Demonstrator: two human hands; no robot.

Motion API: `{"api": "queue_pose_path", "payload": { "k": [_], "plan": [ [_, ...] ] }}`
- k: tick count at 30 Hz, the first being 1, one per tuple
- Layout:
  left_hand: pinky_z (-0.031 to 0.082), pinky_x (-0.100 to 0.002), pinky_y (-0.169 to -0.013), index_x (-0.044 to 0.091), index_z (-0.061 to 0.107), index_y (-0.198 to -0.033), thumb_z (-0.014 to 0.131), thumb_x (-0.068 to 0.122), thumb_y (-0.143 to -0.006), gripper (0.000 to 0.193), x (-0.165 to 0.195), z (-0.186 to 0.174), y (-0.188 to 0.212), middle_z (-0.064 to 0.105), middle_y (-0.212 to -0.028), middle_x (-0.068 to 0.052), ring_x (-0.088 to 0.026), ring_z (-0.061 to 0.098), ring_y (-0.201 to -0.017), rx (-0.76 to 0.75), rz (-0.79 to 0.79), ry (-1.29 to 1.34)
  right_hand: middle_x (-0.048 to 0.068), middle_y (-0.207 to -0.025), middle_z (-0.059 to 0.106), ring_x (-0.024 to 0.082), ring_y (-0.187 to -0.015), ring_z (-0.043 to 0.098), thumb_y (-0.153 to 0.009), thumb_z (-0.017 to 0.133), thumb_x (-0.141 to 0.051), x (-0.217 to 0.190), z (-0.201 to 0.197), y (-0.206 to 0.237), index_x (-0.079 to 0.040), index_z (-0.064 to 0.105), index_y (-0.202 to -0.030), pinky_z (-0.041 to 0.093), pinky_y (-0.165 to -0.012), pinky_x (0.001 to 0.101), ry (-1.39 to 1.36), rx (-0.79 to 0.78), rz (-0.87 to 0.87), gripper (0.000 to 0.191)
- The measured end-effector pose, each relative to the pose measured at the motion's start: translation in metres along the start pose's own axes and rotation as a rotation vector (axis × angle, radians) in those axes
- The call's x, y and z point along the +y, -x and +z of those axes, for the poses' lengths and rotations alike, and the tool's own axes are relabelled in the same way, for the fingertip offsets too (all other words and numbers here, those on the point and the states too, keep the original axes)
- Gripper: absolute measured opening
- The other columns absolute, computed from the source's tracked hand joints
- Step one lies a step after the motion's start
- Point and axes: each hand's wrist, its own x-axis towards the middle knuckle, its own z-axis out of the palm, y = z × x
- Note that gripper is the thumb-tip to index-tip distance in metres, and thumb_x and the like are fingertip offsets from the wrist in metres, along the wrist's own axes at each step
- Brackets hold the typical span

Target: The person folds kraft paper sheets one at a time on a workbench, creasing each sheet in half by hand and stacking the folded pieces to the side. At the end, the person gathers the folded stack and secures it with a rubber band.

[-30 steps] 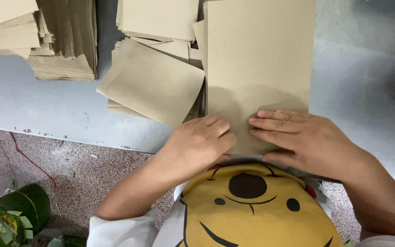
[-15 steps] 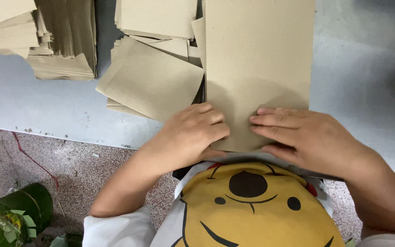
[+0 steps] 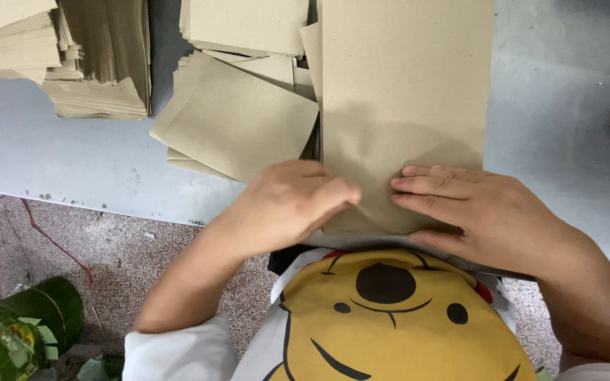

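Both hands press on the near end of a long brown paper sheet (image 3: 404, 106): the left hand (image 3: 294, 204) is curled, fingertips pinching the sheet's near left edge, while the right hand (image 3: 474, 212) lies flat, fingers stretched leftward across it, gripping nothing. That sheet lies lengthwise on a pale grey table (image 3: 566, 106), its near end at the table's front edge. Just left of the sheet, loose brown sheets (image 3: 238, 123) overlap in a fan; farther left sits a stacked pile (image 3: 72, 63).
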Motion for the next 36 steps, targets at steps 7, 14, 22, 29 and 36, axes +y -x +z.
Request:
{"api": "queue_pose_path", "payload": {
  "k": [7,14,22,29,36],
  "plan": [
    [0.057,-0.038,-0.08,0.007,0.068,-0.097,0.074,0.006,-0.076,0.021,0.0,-0.016,0.01,0.073,-0.104,-0.004,-0.026,0.069,-0.103,-0.039,0.075,0.146,-0.006,-0.13,0.068,0.015,-0.122,0.062,-0.072,0.08,-0.036,0.003,-0.001,0.0,-0.023,0.073,-0.123,0.054,-0.092,0.0343,-0.022,-0.014,0.015,0.053],
    [0.059,-0.036,-0.088,0.012,0.074,-0.097,0.073,0.01,-0.078,0.019,0.002,-0.007,0.015,0.075,-0.111,-0.002,-0.022,0.07,-0.111,-0.005,0.089,-0.025,-0.006,-0.13,0.068,0.016,-0.122,0.062,-0.072,0.08,-0.033,0.002,-0.002,0.001,-0.022,0.073,-0.119,0.054,-0.092,0.0348,-0.045,0.0,0.025,0.049],
    [0.052,-0.04,-0.064,0.01,0.064,-0.084,0.078,0.028,-0.085,0.023,-0.001,0.001,0.008,0.067,-0.084,-0.004,-0.025,0.068,-0.079,-0.009,0.02,-0.028,-0.003,-0.133,0.067,0.017,-0.123,0.061,-0.072,0.08,-0.03,0.002,-0.005,0.002,-0.019,0.072,-0.12,0.054,-0.092,0.0344,-0.086,0.001,0.035,0.05],
    [0.047,-0.038,-0.055,0.011,0.062,-0.078,0.079,0.037,-0.09,0.034,-0.004,0.006,-0.003,0.061,-0.068,-0.003,-0.023,0.063,-0.062,0.066,-0.138,0.045,0.003,-0.129,0.069,0.02,-0.123,0.064,-0.078,0.077,-0.037,-0.009,0.004,0.004,-0.013,0.07,-0.122,0.053,-0.098,0.0362,0.05,0.091,0.002,0.051],
    [0.044,-0.032,-0.115,0.012,0.042,-0.145,0.086,0.033,-0.098,0.068,0.011,0.032,-0.014,0.05,-0.141,-0.008,-0.02,0.052,-0.132,0.834,-0.167,0.479,0.001,-0.084,0.076,0.023,-0.083,0.075,-0.092,0.075,-0.022,-0.029,-0.006,0.001,-0.02,0.079,-0.114,0.057,-0.079,0.0356,0.16,0.232,0.364,0.022]
  ]
}}
